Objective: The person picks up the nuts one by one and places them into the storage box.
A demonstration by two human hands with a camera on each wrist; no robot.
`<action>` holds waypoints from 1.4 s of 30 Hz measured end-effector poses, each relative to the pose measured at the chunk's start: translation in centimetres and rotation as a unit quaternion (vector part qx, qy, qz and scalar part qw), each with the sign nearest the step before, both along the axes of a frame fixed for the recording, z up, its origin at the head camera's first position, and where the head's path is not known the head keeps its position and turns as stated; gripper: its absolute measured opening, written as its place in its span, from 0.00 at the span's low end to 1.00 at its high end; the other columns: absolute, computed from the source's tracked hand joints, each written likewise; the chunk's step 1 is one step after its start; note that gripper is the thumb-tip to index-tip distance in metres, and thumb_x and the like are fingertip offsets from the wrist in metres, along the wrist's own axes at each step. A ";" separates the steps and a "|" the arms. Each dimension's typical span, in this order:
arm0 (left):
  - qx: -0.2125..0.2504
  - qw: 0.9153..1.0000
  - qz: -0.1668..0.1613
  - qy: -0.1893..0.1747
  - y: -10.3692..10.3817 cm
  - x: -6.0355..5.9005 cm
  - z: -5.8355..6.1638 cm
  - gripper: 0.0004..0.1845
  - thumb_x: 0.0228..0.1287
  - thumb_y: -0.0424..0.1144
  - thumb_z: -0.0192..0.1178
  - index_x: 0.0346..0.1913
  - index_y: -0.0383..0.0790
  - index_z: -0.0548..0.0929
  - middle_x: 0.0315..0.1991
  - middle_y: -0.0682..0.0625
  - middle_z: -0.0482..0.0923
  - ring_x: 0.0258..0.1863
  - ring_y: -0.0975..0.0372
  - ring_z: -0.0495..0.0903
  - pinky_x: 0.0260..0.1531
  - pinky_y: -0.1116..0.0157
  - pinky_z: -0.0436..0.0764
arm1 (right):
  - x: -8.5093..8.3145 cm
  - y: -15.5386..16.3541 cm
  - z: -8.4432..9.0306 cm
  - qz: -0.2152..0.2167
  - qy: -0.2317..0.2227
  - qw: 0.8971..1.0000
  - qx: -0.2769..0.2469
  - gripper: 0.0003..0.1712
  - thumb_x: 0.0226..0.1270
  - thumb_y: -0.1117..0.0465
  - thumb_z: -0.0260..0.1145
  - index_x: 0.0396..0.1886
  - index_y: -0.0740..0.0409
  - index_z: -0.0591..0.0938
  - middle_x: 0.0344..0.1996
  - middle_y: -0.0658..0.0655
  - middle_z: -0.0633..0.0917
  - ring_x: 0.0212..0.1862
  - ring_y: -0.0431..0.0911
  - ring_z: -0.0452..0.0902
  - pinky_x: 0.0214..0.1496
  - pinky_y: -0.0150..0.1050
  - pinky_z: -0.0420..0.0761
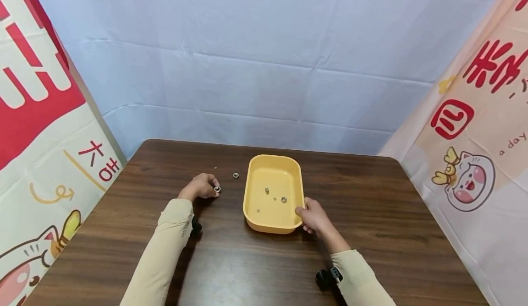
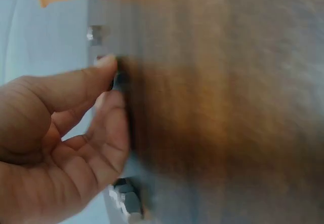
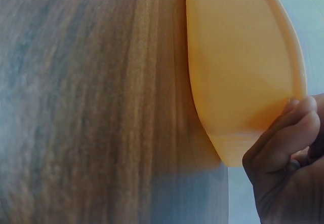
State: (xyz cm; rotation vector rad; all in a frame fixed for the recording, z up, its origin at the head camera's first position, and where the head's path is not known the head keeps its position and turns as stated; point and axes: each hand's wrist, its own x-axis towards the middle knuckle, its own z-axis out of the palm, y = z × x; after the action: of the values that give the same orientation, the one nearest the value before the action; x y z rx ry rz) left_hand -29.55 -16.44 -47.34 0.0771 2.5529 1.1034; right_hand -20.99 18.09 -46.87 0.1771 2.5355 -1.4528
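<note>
My left hand (image 1: 202, 186) is low over the left part of the table, thumb and fingertips pinching a metal nut (image 1: 217, 189). In the left wrist view that nut looks dark between the fingertips. Another hex nut (image 1: 236, 175) lies a little farther back, with a tiny metal piece (image 1: 215, 167) behind the hand. Shiny metal pieces (image 2: 126, 198) show below the fingers in the left wrist view; the hand hides them from the head view. My right hand (image 1: 314, 215) grips the near right corner of a yellow tray (image 1: 272, 228), thumb over the rim and fingers outside.
Inside the tray lie a hex nut (image 1: 283, 199), a longer metal piece (image 1: 266, 190) and two tiny nuts. The dark wooden table (image 1: 371, 205) ends at a pale cloth backdrop (image 1: 255, 68). Printed cloths hang at both sides.
</note>
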 end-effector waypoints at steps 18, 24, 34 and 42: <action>0.147 0.987 0.022 -0.068 -1.0 0.4 1.4 0.14 0.51 0.22 0.65 0.41 0.31 0.76 0.25 0.42 0.81 0.24 0.56 0.81 0.28 0.59 0.81 | 0.3 -0.2 0.3 0.002 0.004 1.000 -0.006 0.07 0.60 0.67 0.53 0.37 0.64 0.74 0.10 0.54 0.69 0.08 0.42 0.62 0.08 0.33 0.63; 0.143 0.987 0.021 -0.074 -0.8 0.5 1.4 0.14 0.51 0.22 0.65 0.41 0.31 0.77 0.24 0.43 0.80 0.23 0.56 0.81 0.27 0.59 0.81 | 0.3 -0.1 0.3 0.002 0.002 1.000 -0.006 0.06 0.60 0.67 0.52 0.36 0.63 0.73 0.10 0.54 0.69 0.08 0.42 0.62 0.09 0.33 0.63; 0.113 0.991 0.006 -0.071 -0.4 1.3 1.9 0.12 0.51 0.23 0.65 0.40 0.31 0.79 0.26 0.44 0.80 0.22 0.57 0.80 0.26 0.60 0.80 | 0.3 0.0 0.5 -0.001 0.001 1.000 -0.004 0.04 0.60 0.66 0.53 0.34 0.63 0.73 0.09 0.54 0.69 0.08 0.42 0.62 0.08 0.32 0.63; 0.085 0.994 0.005 -0.062 0.4 2.0 2.8 0.10 0.51 0.24 0.64 0.38 0.33 0.79 0.25 0.44 0.80 0.22 0.57 0.80 0.25 0.61 0.80 | 0.3 0.0 0.4 0.000 -0.003 1.000 -0.006 0.05 0.60 0.67 0.53 0.35 0.63 0.73 0.09 0.54 0.69 0.08 0.42 0.62 0.09 0.32 0.63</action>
State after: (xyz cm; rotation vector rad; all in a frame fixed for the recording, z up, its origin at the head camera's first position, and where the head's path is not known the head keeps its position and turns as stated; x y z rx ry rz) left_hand -27.50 -16.07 -44.55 0.0373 2.3497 1.2855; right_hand -20.69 18.08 -46.49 0.1799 2.5219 -1.4664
